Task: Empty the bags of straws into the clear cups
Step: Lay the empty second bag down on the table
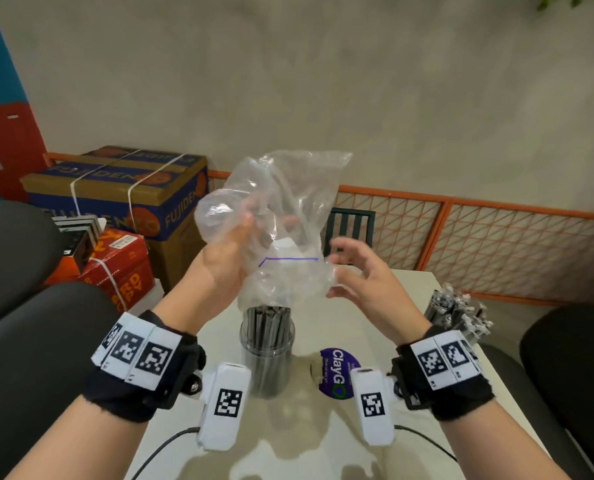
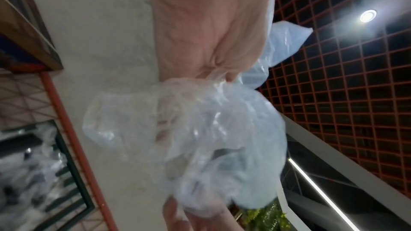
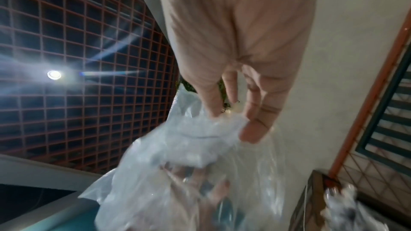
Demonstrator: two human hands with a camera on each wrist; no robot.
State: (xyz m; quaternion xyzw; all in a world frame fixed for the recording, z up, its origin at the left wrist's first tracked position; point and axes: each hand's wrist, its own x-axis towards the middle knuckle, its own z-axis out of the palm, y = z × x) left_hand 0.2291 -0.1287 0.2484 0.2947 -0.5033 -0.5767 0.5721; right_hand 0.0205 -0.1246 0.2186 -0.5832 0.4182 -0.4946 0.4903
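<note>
A crumpled clear plastic bag (image 1: pixel 288 188) hangs in the air over a clear cup (image 1: pixel 267 351) that is packed with dark straws. My left hand (image 1: pixel 240 237) grips the bag's left side, its fingers showing through the plastic (image 2: pixel 200 138). My right hand (image 1: pixel 344 268) pinches the bag's lower right edge between thumb and fingers (image 3: pixel 232 124), the other fingers spread. The bag (image 3: pixel 189 155) looks almost empty; whether any straws remain inside is unclear. A second bag of wrapped straws (image 1: pixel 456 315) lies on the table at the right.
A purple ClayGo label (image 1: pixel 337 374) lies on the white table (image 1: pixel 323 445) beside the cup. Cardboard boxes (image 1: pixel 122 188) stack at the left. Dark chairs (image 1: pixel 572 368) flank the table. An orange mesh fence (image 1: pixel 496 237) runs behind.
</note>
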